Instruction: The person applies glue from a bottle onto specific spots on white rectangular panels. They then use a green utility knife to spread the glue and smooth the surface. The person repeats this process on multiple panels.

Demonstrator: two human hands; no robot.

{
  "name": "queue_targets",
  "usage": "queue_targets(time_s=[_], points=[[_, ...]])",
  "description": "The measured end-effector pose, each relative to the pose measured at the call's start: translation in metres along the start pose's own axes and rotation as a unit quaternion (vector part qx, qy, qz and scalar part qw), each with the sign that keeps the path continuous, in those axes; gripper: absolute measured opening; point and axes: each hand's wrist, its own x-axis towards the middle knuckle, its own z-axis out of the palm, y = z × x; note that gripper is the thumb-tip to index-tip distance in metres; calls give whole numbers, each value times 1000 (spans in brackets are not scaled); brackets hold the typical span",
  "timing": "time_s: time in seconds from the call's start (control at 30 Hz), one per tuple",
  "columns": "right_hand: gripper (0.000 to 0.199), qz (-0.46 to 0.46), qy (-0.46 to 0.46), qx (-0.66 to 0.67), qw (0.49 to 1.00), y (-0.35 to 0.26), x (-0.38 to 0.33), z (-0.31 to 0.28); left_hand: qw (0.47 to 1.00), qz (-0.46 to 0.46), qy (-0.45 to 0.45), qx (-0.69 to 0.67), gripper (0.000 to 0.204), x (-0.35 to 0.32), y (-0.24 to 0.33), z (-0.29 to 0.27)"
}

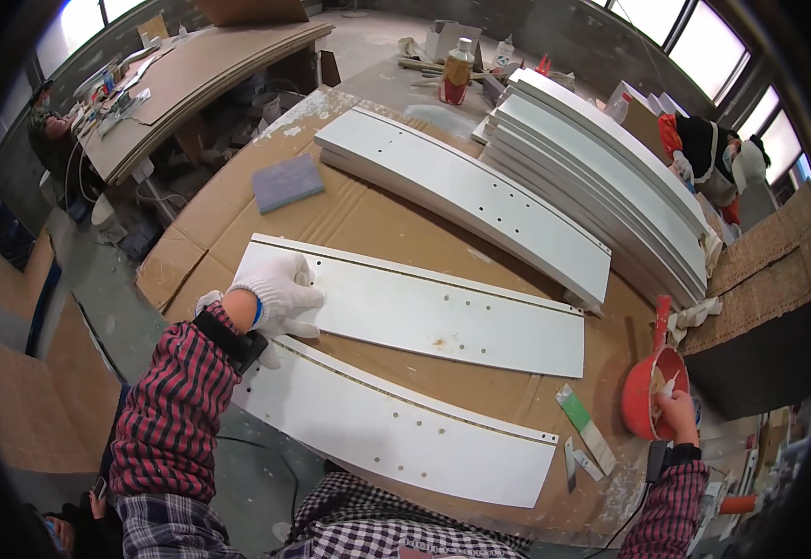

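My left hand (281, 293), in a white knit glove, lies over the left end of a white board (396, 298) with its fingers apart. The board has small holes and a groove along its far edge; brownish marks show near its middle. Nearer me is a similar white board (396, 429), its left end under my left forearm. My bare right hand (677, 413) reaches into a red pan (643, 396) with a handle. Its closed fingers grip a small white pointed tool (668, 386), whose kind I cannot make out. Pale material lies inside the pan.
Stacked white boards (592, 168) stand far right, beside another board pile (461, 191). A grey sanding block (288, 184) rests on the cardboard (210, 224). Scraper-like strips (585, 429) lie left of the pan. A bottle (456, 73) stands behind; one person (717, 163) bends at right.
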Motion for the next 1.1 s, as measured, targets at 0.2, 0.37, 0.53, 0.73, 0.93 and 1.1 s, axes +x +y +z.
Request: queue_targets(time_s=[0.2,0.37,0.53,0.73,0.93,1.1], points=[[13,-109,71,157,979,-44,-26,-28,1000,5,-4,24,47,5,-10,0],[17,-204,-27,290,935,-165,-92,6,999,25,-2,29,47,14,-19,3],[17,-265,-171,200,928,-239,-138,84,999,13,-8,47,45,9,-11,-1],[21,-358,-210,105,903,-274,-158,134,1000,8,-5,26,49,8,-8,-1],[23,-415,-200,33,887,-287,-152,139,995,40,-10,88,47,3,-8,-4],[25,-421,-198,27,885,-294,-150,142,996,40,-6,83,46,3,-7,-3]])
